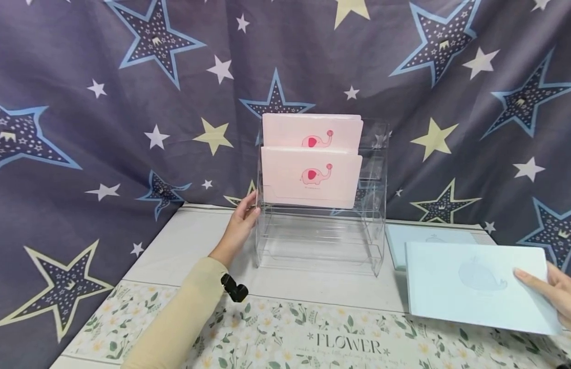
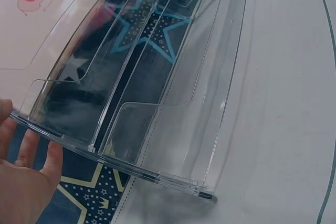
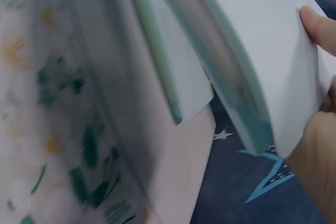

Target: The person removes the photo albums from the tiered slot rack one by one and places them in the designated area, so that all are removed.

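A clear acrylic display rack [image 1: 319, 241] stands on the table, with pale pink elephant-print notebooks [image 1: 311, 179] in its upper tiers. My left hand [image 1: 241, 218] touches the rack's left side; in the left wrist view its fingertips [image 2: 52, 156] rest along the edge of the side panel. Off to the right of the rack, my right hand [image 1: 554, 294] holds a pale blue whale-print notebook [image 1: 460, 287] by its right end, thumb on the cover. The right wrist view shows its thick edge [image 3: 231, 66]; whether it is one notebook or several, I cannot tell.
More pale blue notebooks [image 1: 432, 234] lie on the white table [image 1: 313, 284] behind the held one. A floral mat [image 1: 350, 338] marked FLOWER covers the table's front. A dark star-patterned cloth [image 1: 211, 102] hangs behind the rack.
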### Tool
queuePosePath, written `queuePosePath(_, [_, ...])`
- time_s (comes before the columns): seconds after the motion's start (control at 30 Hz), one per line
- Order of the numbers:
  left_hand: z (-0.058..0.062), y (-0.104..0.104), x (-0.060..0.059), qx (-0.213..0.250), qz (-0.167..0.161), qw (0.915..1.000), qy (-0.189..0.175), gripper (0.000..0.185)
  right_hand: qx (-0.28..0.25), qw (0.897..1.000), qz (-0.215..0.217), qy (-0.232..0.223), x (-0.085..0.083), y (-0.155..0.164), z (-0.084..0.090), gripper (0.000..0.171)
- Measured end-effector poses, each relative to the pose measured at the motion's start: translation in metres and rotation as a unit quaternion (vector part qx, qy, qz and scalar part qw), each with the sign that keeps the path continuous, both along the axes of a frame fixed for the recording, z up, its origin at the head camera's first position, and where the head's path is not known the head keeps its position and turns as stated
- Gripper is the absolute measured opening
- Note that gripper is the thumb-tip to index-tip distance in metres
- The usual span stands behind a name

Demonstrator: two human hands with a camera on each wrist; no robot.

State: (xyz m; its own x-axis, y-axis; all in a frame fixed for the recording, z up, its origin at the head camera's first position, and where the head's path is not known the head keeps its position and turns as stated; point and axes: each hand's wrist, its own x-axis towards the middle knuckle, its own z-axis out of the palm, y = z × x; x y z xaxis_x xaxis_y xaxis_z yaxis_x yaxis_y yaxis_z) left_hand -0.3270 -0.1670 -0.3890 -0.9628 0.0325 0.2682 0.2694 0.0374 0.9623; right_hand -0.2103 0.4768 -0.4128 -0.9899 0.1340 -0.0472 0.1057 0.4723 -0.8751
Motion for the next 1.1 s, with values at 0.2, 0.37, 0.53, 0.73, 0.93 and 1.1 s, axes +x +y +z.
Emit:
queuePosePath(0.2, [-0.003, 0.001, 0.002, -0.001, 0.004, 1.0000, -0.007, 0.053, 0.003, 0.997, 0.023, -0.076, 0.002, -0.002, -0.011, 0.092])
queuePosePath(0.37, [-0.004, 0.002, 0.001, -0.002, 0.005, 1.0000, -0.006, 0.053, 0.009, 0.991, 0.038, -0.127, 0.001, -0.003, -0.015, 0.100])
queuePosePath(0.53, [-0.002, 0.004, 0.001, -0.002, 0.006, 1.0000, -0.005, 0.054, 0.017, 0.986, 0.037, -0.163, 0.001, -0.004, -0.019, 0.104])
queuePosePath(0.73, [0.000, 0.005, 0.000, -0.002, 0.006, 1.0000, -0.001, 0.053, 0.035, 0.984, 0.057, -0.163, 0.001, 0.001, -0.027, 0.107])
queuePosePath(0.93, [-0.001, 0.004, 0.000, 0.003, 0.004, 1.0000, 0.003, 0.053, 0.066, 0.973, 0.068, -0.212, -0.001, 0.003, -0.033, 0.115])
queuePosePath(1.1, [-0.001, 0.005, -0.001, 0.006, 0.007, 1.0000, 0.004, 0.053, 0.110, 0.965, 0.073, -0.226, -0.001, 0.002, -0.034, 0.113])
